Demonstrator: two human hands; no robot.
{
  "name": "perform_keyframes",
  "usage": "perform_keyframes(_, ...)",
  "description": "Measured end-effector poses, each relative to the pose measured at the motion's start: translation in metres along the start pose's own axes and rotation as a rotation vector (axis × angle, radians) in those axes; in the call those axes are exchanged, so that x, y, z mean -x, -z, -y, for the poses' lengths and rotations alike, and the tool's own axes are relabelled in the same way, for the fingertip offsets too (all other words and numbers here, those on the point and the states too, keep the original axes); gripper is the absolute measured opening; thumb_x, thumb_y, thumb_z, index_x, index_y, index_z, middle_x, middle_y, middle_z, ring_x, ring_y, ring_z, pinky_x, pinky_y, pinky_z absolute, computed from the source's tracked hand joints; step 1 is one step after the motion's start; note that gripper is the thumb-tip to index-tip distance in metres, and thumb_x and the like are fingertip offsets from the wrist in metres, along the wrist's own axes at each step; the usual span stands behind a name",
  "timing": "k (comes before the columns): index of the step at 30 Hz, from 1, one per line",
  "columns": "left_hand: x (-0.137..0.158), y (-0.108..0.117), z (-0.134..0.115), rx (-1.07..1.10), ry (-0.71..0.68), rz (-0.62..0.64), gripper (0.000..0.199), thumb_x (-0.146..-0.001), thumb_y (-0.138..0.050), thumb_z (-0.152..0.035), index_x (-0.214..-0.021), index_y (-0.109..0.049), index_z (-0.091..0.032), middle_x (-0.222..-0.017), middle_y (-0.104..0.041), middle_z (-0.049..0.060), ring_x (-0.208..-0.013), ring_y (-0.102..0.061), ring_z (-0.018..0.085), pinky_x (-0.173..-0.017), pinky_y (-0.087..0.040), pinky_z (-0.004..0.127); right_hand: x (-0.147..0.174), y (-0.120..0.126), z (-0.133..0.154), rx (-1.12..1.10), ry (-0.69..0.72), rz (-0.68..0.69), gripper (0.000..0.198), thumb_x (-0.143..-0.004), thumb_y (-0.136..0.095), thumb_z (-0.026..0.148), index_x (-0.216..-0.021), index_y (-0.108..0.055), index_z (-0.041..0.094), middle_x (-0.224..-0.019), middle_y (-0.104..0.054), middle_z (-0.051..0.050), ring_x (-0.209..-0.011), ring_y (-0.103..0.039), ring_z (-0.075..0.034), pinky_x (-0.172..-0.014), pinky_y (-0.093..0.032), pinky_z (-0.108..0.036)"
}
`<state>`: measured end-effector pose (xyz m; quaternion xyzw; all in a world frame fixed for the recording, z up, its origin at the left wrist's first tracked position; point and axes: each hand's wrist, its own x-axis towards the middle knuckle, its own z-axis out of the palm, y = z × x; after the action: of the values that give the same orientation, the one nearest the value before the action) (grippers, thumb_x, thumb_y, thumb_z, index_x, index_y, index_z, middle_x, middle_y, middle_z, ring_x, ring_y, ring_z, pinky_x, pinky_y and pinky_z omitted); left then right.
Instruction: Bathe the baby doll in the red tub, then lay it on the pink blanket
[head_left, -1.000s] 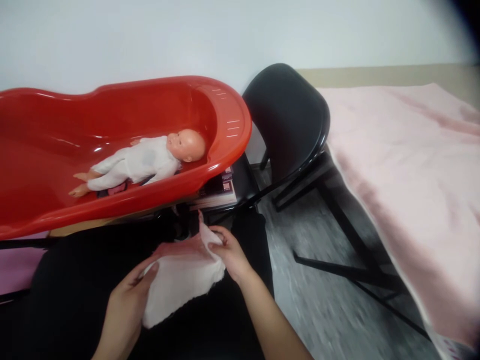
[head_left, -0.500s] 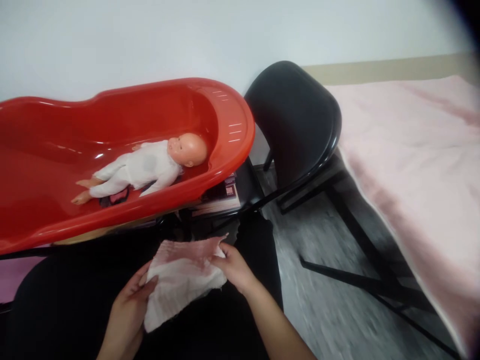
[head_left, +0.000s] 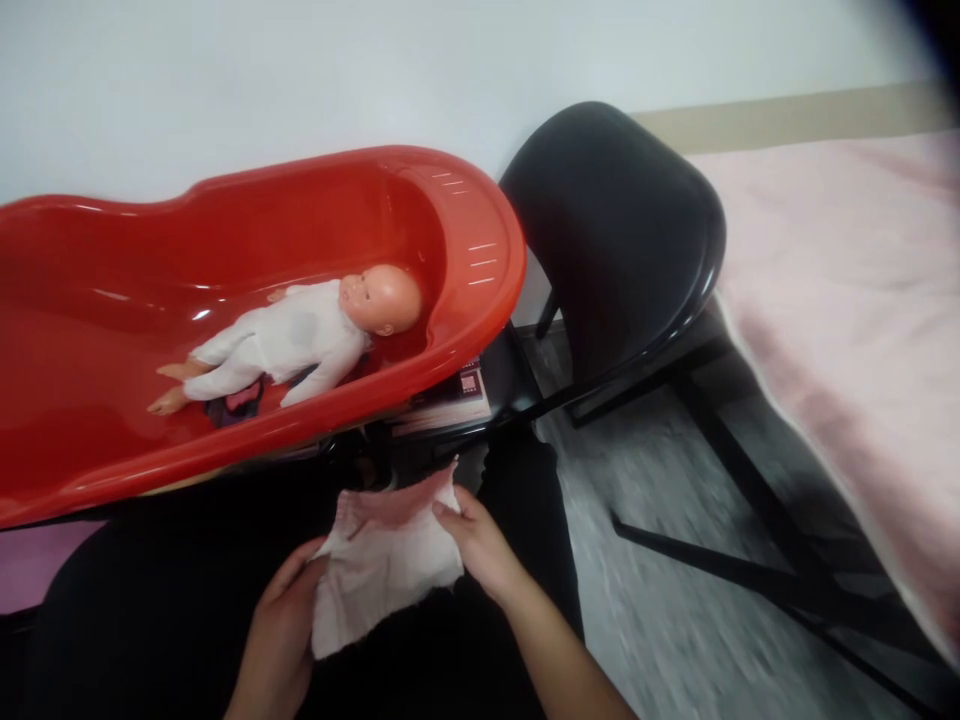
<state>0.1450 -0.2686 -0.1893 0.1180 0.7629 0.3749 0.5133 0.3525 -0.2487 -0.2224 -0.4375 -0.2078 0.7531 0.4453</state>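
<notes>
You've got both hands, left hand and right hand, pinching the cloth at bottom center; doll in the tub isn't touched yet.

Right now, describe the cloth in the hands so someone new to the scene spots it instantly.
Start at the big red baby tub with the doll lying inside. Just below its near rim, over a dark lap, the left hand and right hand pinch a small pale pink cloth between them. It is the only crumpled, frayed piece; the other pink fabric lies spread wide at right.
</notes>
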Motion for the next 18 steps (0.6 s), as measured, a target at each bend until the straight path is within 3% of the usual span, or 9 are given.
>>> perform_keyframes(6, 0.0, -0.009, 0.001, 0.043, 0.089, 0.065, 0.053, -0.063, -0.081, -0.029, -0.114, -0.065, -0.023, -0.087, -0.072, 0.005, -0.075, -0.069, 0.021, -0.063, -0.055, 0.025, -0.002, 0.0, 0.002, 0.038, -0.019, 0.034, 0.034, -0.074, -0.072, 0.042, -0.093, -0.063, 0.015, -0.075, -0.061, 0.0, -0.064, -0.053, -0.009, -0.062, -0.04, -0.021)
perform_keyframes(13, -0.002, -0.012, 0.005, -0.016, 0.069, 0.156, 0.058, -0.052, -0.088, -0.038, -0.1, -0.063, -0.018, -0.08, -0.071, 0.002, -0.066, -0.066, 0.017, -0.057, -0.052, 0.022, -0.003, -0.002, 0.007, 0.005, -0.005, 0.004, 0.03, -0.07, -0.073, 0.032, -0.095, -0.064, 0.017, -0.077, -0.063, 0.001, -0.063, -0.054, -0.009, -0.06, -0.041, -0.021)
perform_keyframes(18, -0.005, -0.01, 0.008, -0.023, 0.067, 0.129, 0.057, -0.051, -0.088, -0.041, -0.096, -0.062, -0.018, -0.078, -0.071, 0.001, -0.066, -0.065, 0.016, -0.059, -0.052, 0.022, -0.005, -0.002, 0.006, -0.011, -0.012, 0.016, 0.036, -0.07, -0.071, 0.026, -0.104, -0.065, 0.017, -0.08, -0.064, 0.0, -0.062, -0.055, -0.009, -0.06, -0.041, -0.021)
